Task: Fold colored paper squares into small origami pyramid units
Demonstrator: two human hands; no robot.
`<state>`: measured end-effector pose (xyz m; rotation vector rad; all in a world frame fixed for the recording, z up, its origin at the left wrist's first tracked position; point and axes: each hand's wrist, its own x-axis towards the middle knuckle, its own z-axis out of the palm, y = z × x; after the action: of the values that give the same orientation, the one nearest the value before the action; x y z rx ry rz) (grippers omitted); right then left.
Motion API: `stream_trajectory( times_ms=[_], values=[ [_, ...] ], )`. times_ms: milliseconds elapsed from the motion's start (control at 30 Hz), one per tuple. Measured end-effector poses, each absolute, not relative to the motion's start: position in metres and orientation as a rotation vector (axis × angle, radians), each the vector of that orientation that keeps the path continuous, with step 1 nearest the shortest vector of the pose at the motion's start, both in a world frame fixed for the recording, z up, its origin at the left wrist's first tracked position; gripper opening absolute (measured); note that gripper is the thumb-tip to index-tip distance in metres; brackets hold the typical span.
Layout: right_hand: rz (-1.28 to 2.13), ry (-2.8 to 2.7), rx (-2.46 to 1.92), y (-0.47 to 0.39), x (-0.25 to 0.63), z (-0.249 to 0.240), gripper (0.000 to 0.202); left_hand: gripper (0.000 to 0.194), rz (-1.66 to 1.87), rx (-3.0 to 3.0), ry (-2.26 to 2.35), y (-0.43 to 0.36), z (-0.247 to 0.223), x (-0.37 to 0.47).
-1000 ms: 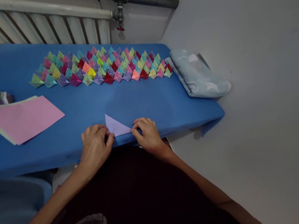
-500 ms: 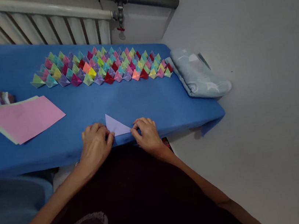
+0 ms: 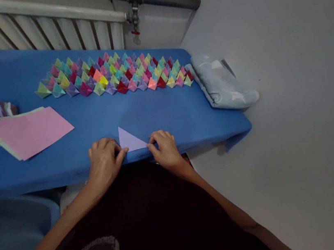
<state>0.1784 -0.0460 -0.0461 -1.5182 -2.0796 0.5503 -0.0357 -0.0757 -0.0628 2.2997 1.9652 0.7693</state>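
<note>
1) Lilac paper triangle (image 3: 130, 141) is pinched at near corners by left hand (image 3: 104, 160) and right hand (image 3: 165, 150), grips closed
2) It is laid near the front edge of the blue cloth-covered surface (image 3: 97, 116), well apart from multicoloured folded-paper shapes (image 3: 128, 74)

The person's bare left hand (image 3: 105, 158) is turned back-up, its fingers curled under and its thumb stretched inward toward the right, meeting the bent index finger. A short way to its right, the bare right hand (image 3: 164, 152) faces it, thumb and index finger brought together in a pinch, the other fingers bent. Behind the hands, the bare left forearm (image 3: 60, 230) and bare right forearm (image 3: 221, 201) slant outward to either side.
</note>
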Motion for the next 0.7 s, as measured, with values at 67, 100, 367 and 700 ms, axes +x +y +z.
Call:
stream_trajectory(
  times_ms=[67, 100, 367, 700],
  values=[
    [0.575, -2.070, -1.517, -0.046, 0.179, -0.046, 0.009, 0.026, 0.817, 2.311, 1.959, -0.076, -0.065, -0.038],
    [0.584, -2.065, -1.516, -0.046, 0.180, -0.046, 0.008, 0.024, 0.827, 2.309, 1.957, -0.076, -0.065, -0.039],
    [0.587, -2.095, -1.520, -0.044, 0.179, -0.045, 0.010, 0.024, 0.761, 2.490, 1.939, -0.081, -0.056, -0.033],
    [0.575, -2.109, -1.517, -0.045, 0.179, -0.045, 0.009, 0.044, 0.418, 2.970, 1.540, -0.091, -0.051, -0.023]
  ],
)
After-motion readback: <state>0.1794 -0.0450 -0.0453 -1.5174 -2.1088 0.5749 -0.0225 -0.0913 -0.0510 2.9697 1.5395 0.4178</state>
